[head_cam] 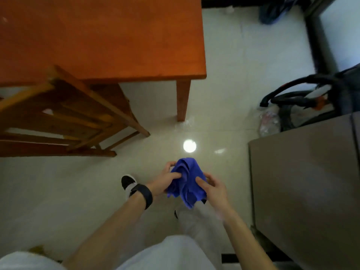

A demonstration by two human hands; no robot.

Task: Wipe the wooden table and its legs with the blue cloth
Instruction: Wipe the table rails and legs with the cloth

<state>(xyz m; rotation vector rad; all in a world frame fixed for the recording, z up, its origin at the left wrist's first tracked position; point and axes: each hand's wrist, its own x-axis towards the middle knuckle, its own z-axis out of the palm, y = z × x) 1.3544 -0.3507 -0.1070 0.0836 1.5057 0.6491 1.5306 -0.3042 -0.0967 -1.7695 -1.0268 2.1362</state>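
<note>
The blue cloth is a soft, vivid blue rag, bunched into loose folds with a crumpled top and a tail hanging below the fingers. It is held in the air over the pale tiled floor, off the desk, out in front of the desk's near right corner and its near right leg.

Both hands hold it. The left hand grips the cloth's left side, with the thumb pressed into the folds and the fingers curled round behind. The right hand holds the right side, its thumb laid across the fabric and its fingers curled behind the edge. Both bare forearms reach forward from the bottom of the view, and a black wristband sits on the left wrist.

Beneath the hands are light trousers, and a black shoe shows just left of the left wrist. A round glare of light lies on the tiles just beyond the cloth.

The wooden desk has a bare orange-brown top. A wooden chair stands against its near edge. To the right stands a brown cabinet, and beyond it lie a clear plastic bag and a dark object with black loops, too blurred to name
</note>
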